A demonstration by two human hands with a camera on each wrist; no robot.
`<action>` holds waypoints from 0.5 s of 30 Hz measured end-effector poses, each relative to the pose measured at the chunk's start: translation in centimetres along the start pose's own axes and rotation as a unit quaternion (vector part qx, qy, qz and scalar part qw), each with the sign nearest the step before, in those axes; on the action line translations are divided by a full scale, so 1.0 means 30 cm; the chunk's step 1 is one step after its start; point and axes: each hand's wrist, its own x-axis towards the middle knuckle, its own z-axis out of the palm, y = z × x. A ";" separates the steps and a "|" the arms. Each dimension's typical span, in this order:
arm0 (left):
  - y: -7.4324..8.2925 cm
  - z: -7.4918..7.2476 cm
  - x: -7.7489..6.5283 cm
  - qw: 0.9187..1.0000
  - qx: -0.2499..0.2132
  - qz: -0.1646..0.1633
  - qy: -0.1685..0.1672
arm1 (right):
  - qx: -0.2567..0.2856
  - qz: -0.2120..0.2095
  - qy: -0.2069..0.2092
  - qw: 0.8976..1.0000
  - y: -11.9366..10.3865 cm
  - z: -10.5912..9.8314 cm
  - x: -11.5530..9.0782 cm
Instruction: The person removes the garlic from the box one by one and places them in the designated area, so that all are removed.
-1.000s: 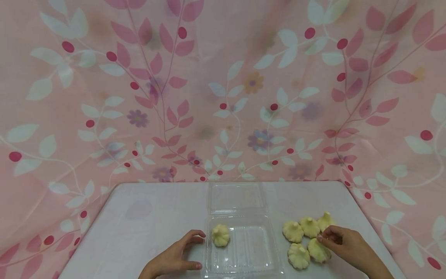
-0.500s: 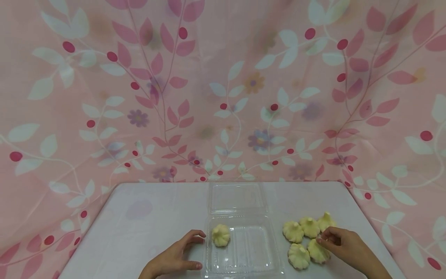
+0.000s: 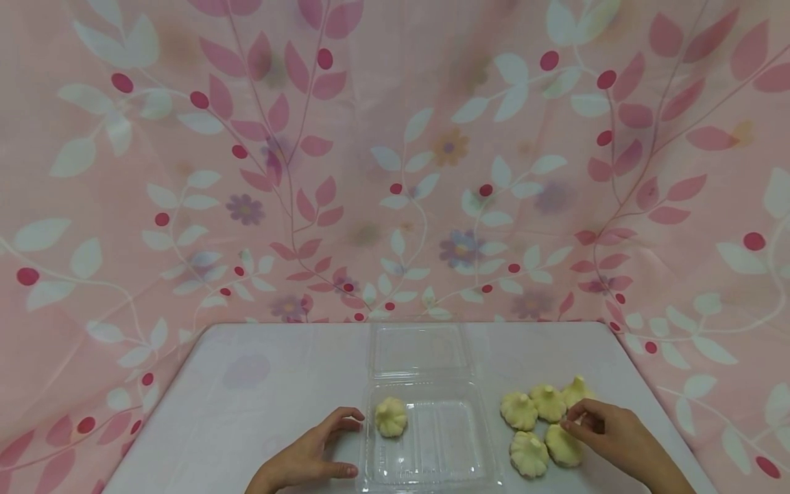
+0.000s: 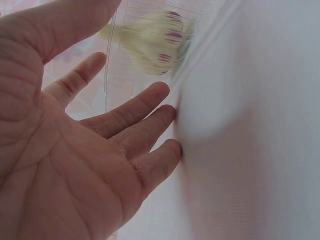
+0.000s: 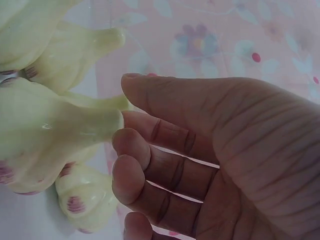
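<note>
In the head view, my left hand (image 3: 311, 453) rests on the table at the left edge of a clear plastic clamshell box (image 3: 487, 453), fingers spread and holding nothing. One garlic bulb (image 3: 391, 417) sits in the box's left part; the left wrist view shows this bulb (image 4: 152, 42) through the wall. On the right, my right hand (image 3: 611, 432) hovers beside a near garlic bulb (image 3: 563, 447). The right wrist view shows loosely bent fingers (image 5: 129, 177) close to a bulb's stem (image 5: 102, 125), the thumb apart from it. Whether a finger touches the stem, I cannot tell.
Several more garlic bulbs (image 3: 520, 410) lie grouped on the white table (image 3: 278, 370) right of the box. The box's lid (image 3: 420, 350) lies folded back toward the far table edge. A pink floral cloth (image 3: 395, 137) hangs behind and along the sides.
The garlic bulb by my right hand has turned slightly in place, with less of its purple base showing. My right hand has shifted very little. My left hand has stayed still.
</note>
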 end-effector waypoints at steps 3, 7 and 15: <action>-0.001 0.000 0.001 1.000 0.000 -0.001 0.001 | -0.007 -0.001 0.008 1.000 -0.007 -0.003 -0.001; -0.003 0.000 0.001 1.000 0.000 -0.005 0.002 | -0.014 -0.010 0.018 1.000 -0.020 -0.006 -0.003; 0.000 -0.001 -0.001 1.000 -0.005 -0.002 0.002 | -0.026 -0.038 0.055 0.997 -0.062 -0.005 0.009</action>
